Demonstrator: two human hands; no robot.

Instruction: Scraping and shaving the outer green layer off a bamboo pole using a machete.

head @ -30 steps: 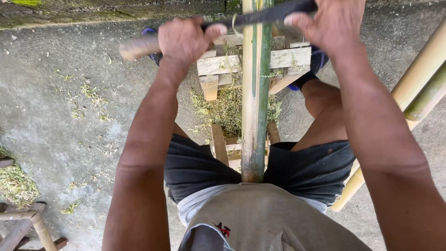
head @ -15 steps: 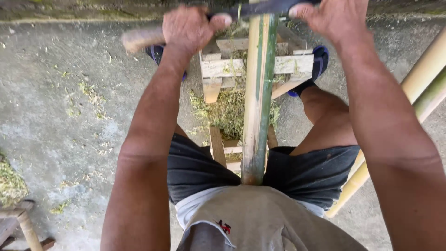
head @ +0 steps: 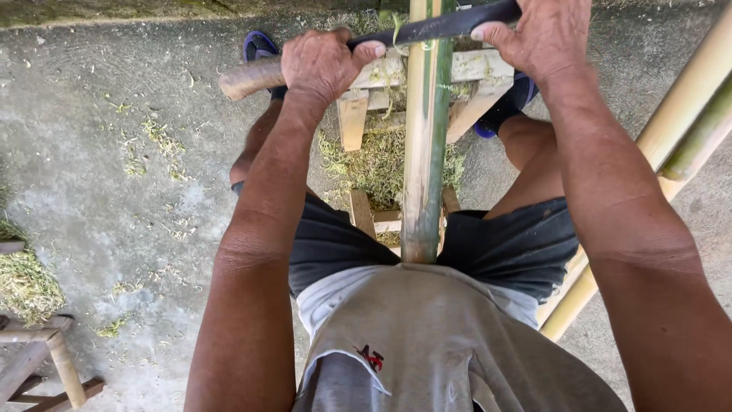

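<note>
Across the upright bamboo pole point(head: 424, 152) lies a dark blade point(head: 442, 24). Left hand point(head: 324, 65) is wrapped tight around its wooden handle point(head: 252, 76); right hand point(head: 537, 34) clasps the blade's far end.

Place: an outdoor or open-sided yard workshop where bamboo is worked by hand.
Floor: a bare, rough concrete floor point(head: 114, 191), stained and uneven, with a mossy edge along the top.
Waste: green shavings point(head: 381, 164) lie heaped under the work, with more scattered over the concrete and another heap point(head: 23, 282) at the left edge.
Stock: long bamboo poles point(head: 671, 145) lean in from the right.
Work stand: a low stand of rough wooden slats point(head: 354, 114) carries a half-peeled bamboo pole point(head: 423, 145).
Furniture: part of a crude wooden stool frame point(head: 46, 358) shows at the lower left.
Dress: shorts and blue sandals point(head: 259, 46), casual wear.
</note>
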